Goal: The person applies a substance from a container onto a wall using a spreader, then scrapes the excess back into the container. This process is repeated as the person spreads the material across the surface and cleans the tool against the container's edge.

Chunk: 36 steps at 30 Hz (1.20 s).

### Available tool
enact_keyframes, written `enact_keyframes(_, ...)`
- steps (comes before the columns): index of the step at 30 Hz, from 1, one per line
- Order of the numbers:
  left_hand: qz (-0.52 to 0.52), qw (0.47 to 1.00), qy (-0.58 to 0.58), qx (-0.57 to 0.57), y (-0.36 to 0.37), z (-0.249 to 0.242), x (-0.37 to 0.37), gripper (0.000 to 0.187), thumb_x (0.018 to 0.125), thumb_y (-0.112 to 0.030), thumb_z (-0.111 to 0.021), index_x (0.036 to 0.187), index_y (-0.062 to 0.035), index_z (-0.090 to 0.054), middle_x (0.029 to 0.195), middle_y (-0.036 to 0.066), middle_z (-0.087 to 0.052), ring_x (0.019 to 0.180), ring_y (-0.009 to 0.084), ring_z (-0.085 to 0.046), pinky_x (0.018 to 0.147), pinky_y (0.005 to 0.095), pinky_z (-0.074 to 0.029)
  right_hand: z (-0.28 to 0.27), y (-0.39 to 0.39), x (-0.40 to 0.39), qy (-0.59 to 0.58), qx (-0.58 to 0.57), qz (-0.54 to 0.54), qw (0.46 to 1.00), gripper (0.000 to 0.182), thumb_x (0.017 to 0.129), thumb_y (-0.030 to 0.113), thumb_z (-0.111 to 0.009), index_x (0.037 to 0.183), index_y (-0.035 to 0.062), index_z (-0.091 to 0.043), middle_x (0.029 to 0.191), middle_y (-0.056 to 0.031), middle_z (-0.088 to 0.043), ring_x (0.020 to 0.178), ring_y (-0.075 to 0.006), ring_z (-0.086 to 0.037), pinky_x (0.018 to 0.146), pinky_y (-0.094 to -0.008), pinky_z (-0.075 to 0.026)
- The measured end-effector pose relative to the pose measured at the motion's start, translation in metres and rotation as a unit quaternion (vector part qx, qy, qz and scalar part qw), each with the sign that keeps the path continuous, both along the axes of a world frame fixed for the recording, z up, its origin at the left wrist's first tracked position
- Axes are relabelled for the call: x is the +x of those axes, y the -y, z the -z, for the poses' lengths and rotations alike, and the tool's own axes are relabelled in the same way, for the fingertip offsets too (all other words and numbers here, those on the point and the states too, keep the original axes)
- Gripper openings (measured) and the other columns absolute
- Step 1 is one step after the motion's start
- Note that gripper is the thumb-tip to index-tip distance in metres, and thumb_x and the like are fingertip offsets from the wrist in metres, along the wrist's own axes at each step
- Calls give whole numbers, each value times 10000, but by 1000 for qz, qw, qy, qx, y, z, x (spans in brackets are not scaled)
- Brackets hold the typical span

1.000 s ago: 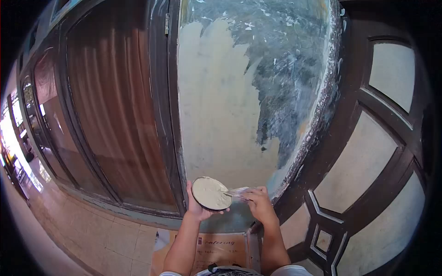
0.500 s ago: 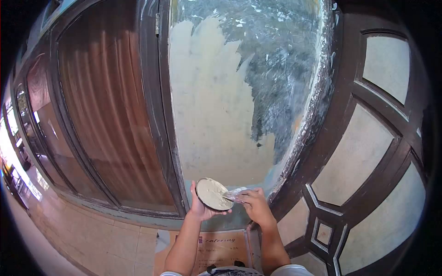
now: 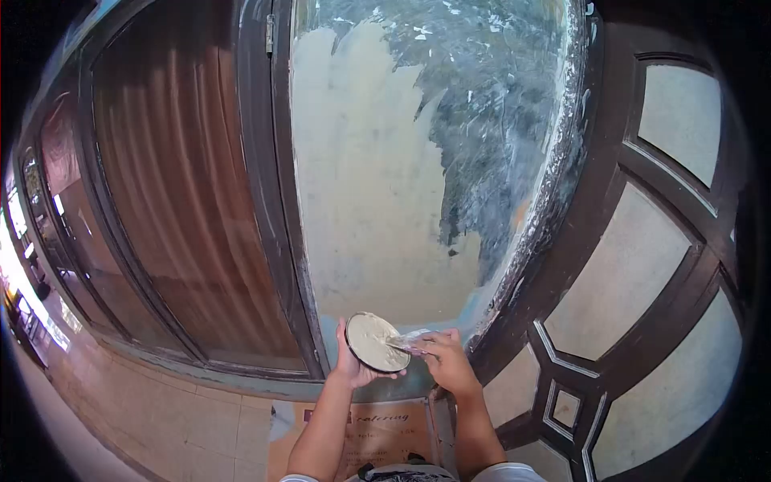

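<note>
A round dark-rimmed container of cream paste (image 3: 374, 341) rests tilted in my left hand (image 3: 350, 363), whose fingers wrap round its side and underside. My right hand (image 3: 446, 359) is closed on a scraper (image 3: 407, 341) that looks wrapped in clear plastic. The scraper's tip touches the paste near the right side of the container. Behind both hands stands a wall panel (image 3: 369, 177), coated with smooth cream paste on its left and lower parts. Its upper right part shows rough grey-green surface.
Left of the panel is a dark-framed window (image 3: 185, 209) with a brown curtain. A dark wooden door with pale panels (image 3: 626, 273) stands at the right. A printed cardboard sheet (image 3: 377, 442) lies on the tiled floor (image 3: 213, 426) below my arms.
The container has shifted slightly right and down in my left hand. The view has turned a little, and the scraper stays at the paste.
</note>
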<state>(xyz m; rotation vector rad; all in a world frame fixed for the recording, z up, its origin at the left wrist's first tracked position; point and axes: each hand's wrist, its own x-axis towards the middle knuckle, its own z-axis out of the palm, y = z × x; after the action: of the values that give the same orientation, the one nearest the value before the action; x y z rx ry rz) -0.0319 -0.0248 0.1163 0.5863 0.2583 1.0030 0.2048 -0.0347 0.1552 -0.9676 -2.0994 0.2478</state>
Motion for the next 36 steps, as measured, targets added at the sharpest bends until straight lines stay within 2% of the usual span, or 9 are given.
enact_keyframes(2, 7, 1000, 7, 4, -3, 2, 0, 1165, 802, -977, -185, 1488, -63, -408, 1321, 289, -602, 967, 557, -679, 666, 581, -624, -10, 3, -2, -4, -34, -8, 999, 356, 804, -35, -669, 1099, 123, -790, 1140, -59, -715, 1067, -308, -523, 1009, -391, -424)
enact_keyframes(12, -16, 999, -26, 11, 0, -1, -6, 1151, 802, -977, -151, 1495, -99, -420, 1309, 278, -619, 950, 551, -684, 642, 559, -614, -2, -9, -11, -15, -27, 7, 1000, 335, 827, -4, -670, 1121, 112, -783, 1130, -72, -713, 1050, -304, -519, 1004, -393, -409)
enact_keyframes(20, 18, 999, 33, 26, 4, 5, -10, 1133, 807, -974, -174, 1498, -109, -416, 1292, 269, -625, 939, 551, -685, 623, 554, -599, 5, -11, -15, -2, 7, 35, 999, 329, 813, -10, -680, 1106, 102, -781, 1123, -73, -705, 1056, -322, -509, 996, -414, -401)
enact_keyframes(25, 2, 999, 26, 20, 12, 0, -8, 1104, 822, -960, -201, 1497, -112, -406, 1287, 261, -627, 938, 550, -681, 610, 569, -591, 5, -8, -17, 7, 12, 51, 999, 345, 804, -30, -666, 1105, 100, -774, 1149, -74, -688, 1065, -330, -500, 990, -418, -413)
enact_keyframes(27, 7, 999, 21, 47, 13, 2, -8, 1099, 821, -960, -207, 1493, -115, -411, 1291, 247, -629, 942, 538, -685, 605, 572, -591, 4, -5, -19, 0, 13, 53, 998, 350, 801, -34, -664, 1105, 100, -772, 1157, -76, -683, 1066, -331, -500, 987, -418, -418)
enact_keyframes(29, -5, 999, 20, 32, 17, 2, -6, 1081, 837, -948, -197, 1489, -115, -419, 1288, 236, -631, 948, 514, -694, 611, 576, -591, 4, -4, -21, -1, 17, 52, 998, 352, 794, -36, -669, 1102, 99, -773, 1163, -76, -679, 1073, -337, -497, 988, -426, -427)
enact_keyframes(31, -53, 997, -44, 26, 20, -1, -2, 1057, 860, -930, -187, 1492, -115, -422, 1286, 230, -633, 964, 481, -703, 618, 581, -593, 5, -4, -23, -5, 16, 59, 998, 356, 792, -36, -674, 1104, 104, -774, 1159, -76, -679, 1076, -340, -498, 986, -425, -433)
enact_keyframes(35, -76, 996, -46, -8, 22, 6, 5, 1040, 884, -909, -171, 1499, -107, -417, 1298, 226, -627, 991, 462, -703, 621, 584, -599, 2, -3, -25, 2, 31, 74, 997, 367, 791, -29, -690, 1115, 120, -778, 1155, -76, -679, 1080, -345, -504, 972, -419, -452)
enact_keyframes(36, -83, 994, -71, 0, 24, 6, 7, 1036, 890, -902, -166, 1500, -103, -417, 1310, 220, -621, 1026, 448, -696, 668, 586, -603, 2, -3, -25, 3, 32, 74, 997, 367, 791, -29, -690, 1115, 120, -778, 1155, -76, -679, 1080, -345, -504, 972, -419, -452)
